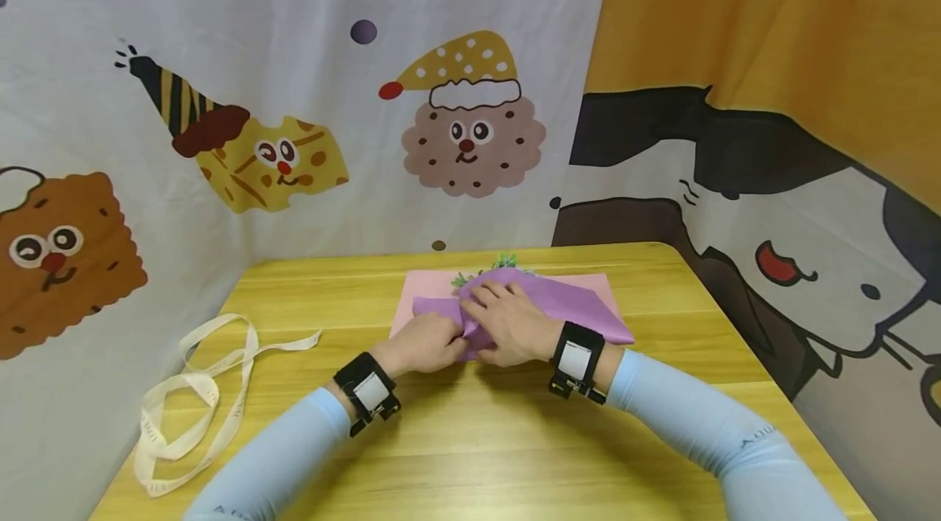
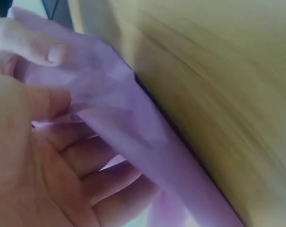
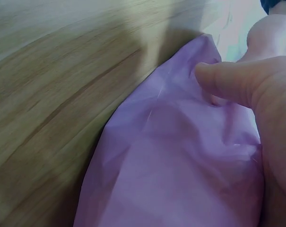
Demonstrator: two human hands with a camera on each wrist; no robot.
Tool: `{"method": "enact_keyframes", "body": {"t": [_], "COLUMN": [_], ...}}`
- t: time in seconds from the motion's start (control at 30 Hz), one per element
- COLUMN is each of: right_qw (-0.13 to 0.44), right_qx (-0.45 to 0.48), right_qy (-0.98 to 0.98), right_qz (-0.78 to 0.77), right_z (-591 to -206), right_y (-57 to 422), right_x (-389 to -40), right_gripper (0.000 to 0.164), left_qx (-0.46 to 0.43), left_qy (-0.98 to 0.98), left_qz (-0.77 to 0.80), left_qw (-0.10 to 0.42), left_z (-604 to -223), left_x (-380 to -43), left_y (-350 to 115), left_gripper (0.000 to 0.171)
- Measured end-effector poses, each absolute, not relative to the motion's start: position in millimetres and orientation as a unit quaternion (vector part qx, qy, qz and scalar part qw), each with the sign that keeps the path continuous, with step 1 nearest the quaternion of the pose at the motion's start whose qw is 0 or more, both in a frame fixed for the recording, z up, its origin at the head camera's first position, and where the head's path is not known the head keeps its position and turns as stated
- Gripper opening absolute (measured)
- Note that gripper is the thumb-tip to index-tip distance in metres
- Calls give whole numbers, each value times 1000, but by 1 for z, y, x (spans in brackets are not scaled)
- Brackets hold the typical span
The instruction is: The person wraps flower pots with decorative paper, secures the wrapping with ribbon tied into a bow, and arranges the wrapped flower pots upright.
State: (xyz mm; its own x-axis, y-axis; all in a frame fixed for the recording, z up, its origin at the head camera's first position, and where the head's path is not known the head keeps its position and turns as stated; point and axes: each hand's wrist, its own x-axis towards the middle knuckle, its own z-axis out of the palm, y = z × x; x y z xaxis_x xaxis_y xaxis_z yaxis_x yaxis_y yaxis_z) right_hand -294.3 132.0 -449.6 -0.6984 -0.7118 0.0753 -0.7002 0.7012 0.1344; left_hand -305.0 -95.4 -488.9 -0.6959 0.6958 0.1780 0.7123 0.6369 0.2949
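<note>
Purple wrapping paper (image 1: 569, 302) is folded around a bunch with green leaves (image 1: 506, 261) peeking out at its far edge. My left hand (image 1: 426, 343) pinches the paper's near left part between thumb and curled fingers. Close beside it, my right hand (image 1: 515, 325) grips the bundle, fingers spread over its top and thumb at the near side. In the right wrist view that thumb (image 3: 223, 80) presses on the creased purple paper (image 3: 180, 156). The left wrist view shows fingers (image 2: 109, 182) tucked behind the paper's folded edge (image 2: 133, 125). The stems are hidden by the wrap.
Under the bundle, toward the table's back, lies a pink sheet (image 1: 428, 284). A cream ribbon (image 1: 238, 398) is looped loosely at the left of the wooden table (image 1: 456, 456). Behind the table hangs a printed curtain (image 1: 309, 39).
</note>
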Motion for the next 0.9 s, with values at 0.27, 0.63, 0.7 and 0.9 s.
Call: {"method": "enact_keyframes", "body": {"t": [0.27,0.63,0.7,0.9], "right_qw": [61,64,62,60], "right_qx": [378,378,378,379], "right_qy": [-922,-922,-922,-923], "right_qz": [-60,-56,-50,-36], "right_z": [-446,-452,-453,-454], "right_y": [131,129,129,129], "right_x": [-295,-293,-293,-295], "right_gripper": [99,98,98,96], "left_qx": [-356,-314,-306,-312], "left_qy": [-926,-940,-942,-942], "left_qz": [-124,-77,-68,-48], "left_qw": [36,111,123,115], "left_z": [-486,-497,-497,-496], "left_x": [-298,-290,-289,-287], "left_y": [-88,-79,-78,-79], "left_gripper": [40,37,38,38]}}
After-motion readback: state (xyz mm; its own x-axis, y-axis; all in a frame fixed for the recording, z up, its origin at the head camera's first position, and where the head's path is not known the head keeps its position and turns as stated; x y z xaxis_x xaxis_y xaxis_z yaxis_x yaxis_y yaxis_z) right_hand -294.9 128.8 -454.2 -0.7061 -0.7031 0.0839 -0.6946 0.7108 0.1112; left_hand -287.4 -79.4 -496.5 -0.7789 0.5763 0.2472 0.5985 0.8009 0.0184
